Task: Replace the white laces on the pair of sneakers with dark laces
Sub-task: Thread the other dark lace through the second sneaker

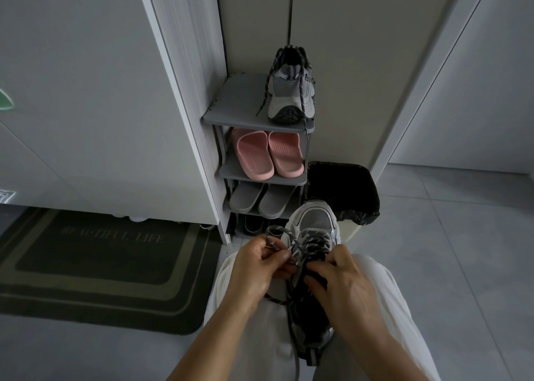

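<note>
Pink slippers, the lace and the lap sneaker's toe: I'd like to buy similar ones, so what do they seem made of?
Pink slippers: probably moulded foam or soft rubber, matte, one piece with ribbed footbeds.
Dark lace: woven round cord, likely polyester, with pale flecks in the braid.
Sneaker on the lap, toe: grey mesh fabric framed by smooth white, glossy overlays, perhaps synthetic leather.

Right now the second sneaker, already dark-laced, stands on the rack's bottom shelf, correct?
Not quite. The head view shows the second sneaker, already dark-laced, standing on the rack's top shelf, not the bottom one.
</note>
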### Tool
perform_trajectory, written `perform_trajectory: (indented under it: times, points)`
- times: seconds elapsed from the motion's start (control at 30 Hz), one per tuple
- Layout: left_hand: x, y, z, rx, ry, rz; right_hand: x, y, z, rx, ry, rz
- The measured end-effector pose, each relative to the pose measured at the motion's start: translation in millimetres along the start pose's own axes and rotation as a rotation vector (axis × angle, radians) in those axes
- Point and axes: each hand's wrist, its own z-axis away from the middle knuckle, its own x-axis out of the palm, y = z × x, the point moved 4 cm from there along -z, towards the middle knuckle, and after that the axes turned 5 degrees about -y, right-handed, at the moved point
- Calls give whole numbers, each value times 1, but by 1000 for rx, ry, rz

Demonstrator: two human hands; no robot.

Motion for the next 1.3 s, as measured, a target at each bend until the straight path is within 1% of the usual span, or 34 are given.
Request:
perform_trajectory:
  times: [0.6, 0.83, 1.03, 1.3]
  points:
    - [-1, 1, -1, -37, -33, 64, 0, 0, 1, 18, 10, 26]
    - [-2, 0, 0, -45, -48, 46, 2, 1, 1, 32, -32, 9]
    - [-3, 0, 2, -51, -35, -20, 2, 0, 1, 36, 15, -19]
    - [-3, 1, 1, -62, -43, 74, 3, 1, 1, 48, -22, -31]
